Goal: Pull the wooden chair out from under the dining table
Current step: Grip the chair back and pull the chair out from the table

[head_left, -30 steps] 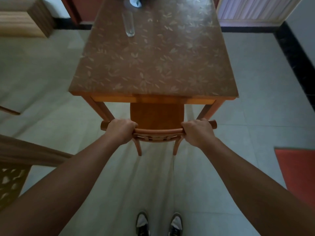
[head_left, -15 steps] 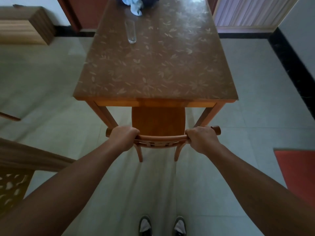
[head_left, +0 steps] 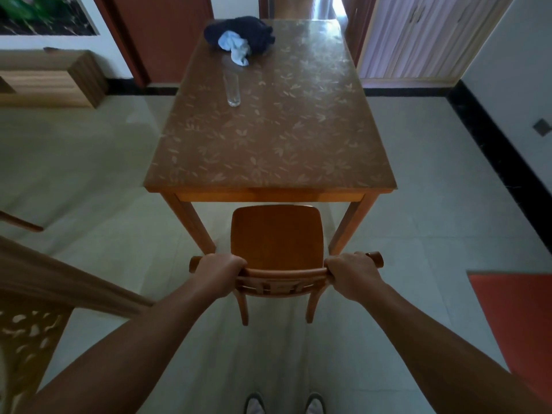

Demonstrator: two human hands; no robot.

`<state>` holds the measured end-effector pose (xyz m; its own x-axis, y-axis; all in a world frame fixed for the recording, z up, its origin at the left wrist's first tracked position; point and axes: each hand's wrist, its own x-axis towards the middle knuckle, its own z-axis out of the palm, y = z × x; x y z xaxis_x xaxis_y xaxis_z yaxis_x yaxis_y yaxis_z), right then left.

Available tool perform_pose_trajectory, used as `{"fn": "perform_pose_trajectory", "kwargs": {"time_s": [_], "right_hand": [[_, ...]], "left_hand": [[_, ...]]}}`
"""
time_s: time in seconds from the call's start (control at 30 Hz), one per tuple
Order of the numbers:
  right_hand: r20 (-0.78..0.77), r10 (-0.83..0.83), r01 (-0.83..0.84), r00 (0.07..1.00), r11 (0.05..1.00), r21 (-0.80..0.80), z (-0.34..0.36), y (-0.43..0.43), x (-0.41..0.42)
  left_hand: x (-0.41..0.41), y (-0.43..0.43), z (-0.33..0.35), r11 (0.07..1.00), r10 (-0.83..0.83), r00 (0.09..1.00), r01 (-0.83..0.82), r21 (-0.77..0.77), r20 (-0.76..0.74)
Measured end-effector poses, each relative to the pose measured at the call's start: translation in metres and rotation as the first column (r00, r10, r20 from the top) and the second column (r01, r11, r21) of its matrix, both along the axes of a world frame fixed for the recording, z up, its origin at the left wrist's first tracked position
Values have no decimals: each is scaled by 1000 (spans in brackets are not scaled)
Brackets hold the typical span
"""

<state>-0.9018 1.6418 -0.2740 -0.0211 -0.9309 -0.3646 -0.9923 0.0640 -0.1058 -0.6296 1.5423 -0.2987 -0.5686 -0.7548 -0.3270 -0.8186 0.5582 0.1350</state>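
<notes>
The wooden chair [head_left: 276, 234] stands at the near end of the dining table [head_left: 268, 150], its seat almost wholly out from under the tabletop. My left hand [head_left: 219, 273] grips the left end of the curved top rail of the chair's back. My right hand [head_left: 352, 274] grips the right end of the same rail. Both rear legs of the chair show below the rail on the pale tiled floor. The table has a brown leaf-patterned cover and orange wooden legs.
An upright clear glass [head_left: 232, 89] and a dark cloth bundle [head_left: 240, 35] with a pale rag sit at the table's far end. A carved wooden piece [head_left: 44, 294] is at my left, a red mat [head_left: 516, 318] at my right. My shoes [head_left: 285, 404] are behind the chair.
The chair has slid toward me, away from the table; much more of its seat now shows. Both hands kept their grip on the top rail. The view has tilted up, showing the table's far end.
</notes>
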Motion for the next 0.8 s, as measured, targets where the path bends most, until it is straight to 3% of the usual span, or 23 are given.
{"fn": "perform_pose_trajectory", "kwargs": {"time_s": [0.17, 0.43, 0.67, 0.8], "right_hand": [[11, 9, -8, 1000, 996, -93, 14, -14, -10], [23, -14, 20, 1000, 963, -270, 19, -56, -28], [78, -16, 43, 997, 932, -359, 40, -55, -29], [46, -3, 17, 999, 954, -298, 65, -36, -19]], "left_hand": [[-4, -18, 21, 998, -28, 997, 25, -56, -67], [-14, -58, 45, 961, -65, 988, 24, -277, -140], [-7, -67, 71, 958, -97, 976, 39, -284, -194], [3, -55, 92, 967, -117, 977, 71, -246, -178]]}}
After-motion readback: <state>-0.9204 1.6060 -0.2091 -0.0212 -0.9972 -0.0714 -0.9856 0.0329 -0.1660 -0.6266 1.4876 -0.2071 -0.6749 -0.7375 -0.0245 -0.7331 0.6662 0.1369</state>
